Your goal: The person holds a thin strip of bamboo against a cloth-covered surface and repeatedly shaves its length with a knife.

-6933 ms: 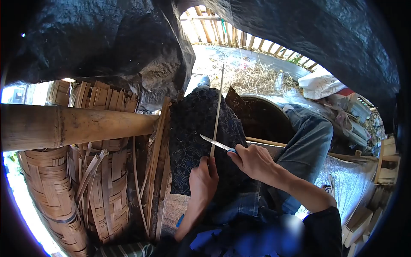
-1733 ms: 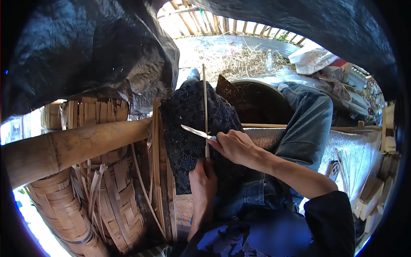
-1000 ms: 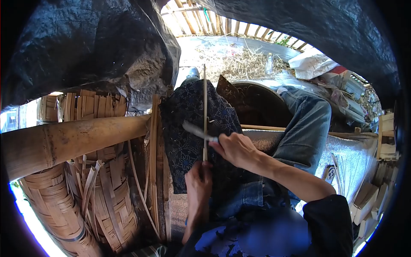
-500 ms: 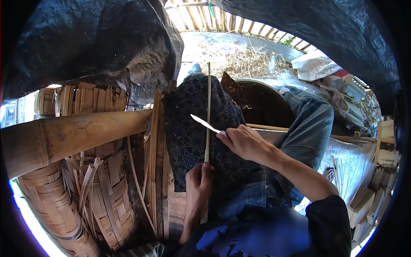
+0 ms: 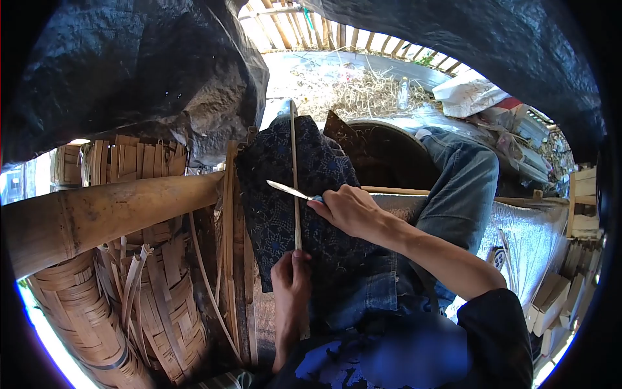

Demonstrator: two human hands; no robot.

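My left hand (image 5: 290, 277) pinches the near end of a thin, pale bamboo strip (image 5: 295, 162), which points away from me over my lap. A knife (image 5: 288, 189) is in my right hand (image 5: 350, 211), its fingers wrapped round the bluish handle. The bright blade crosses the strip about midway, its tip pointing left. Under both lies a dark blue patterned cloth (image 5: 265, 214), spread over my leg. Most of the knife's handle is hidden by my fingers.
A thick bamboo pole (image 5: 116, 211) juts in from the left above woven bamboo rolls (image 5: 71, 311). Dark plastic sheeting (image 5: 149, 71) hangs overhead. Beyond my knee sits a dark round container (image 5: 389, 152); a clear bottle (image 5: 403, 94) stands farther back. Cut wooden blocks (image 5: 551, 305) are piled at right.
Both hands, the knife and the strip appear slightly farther left, along with a small shift of the whole view. The blade still crosses the strip, and both grips are unchanged.
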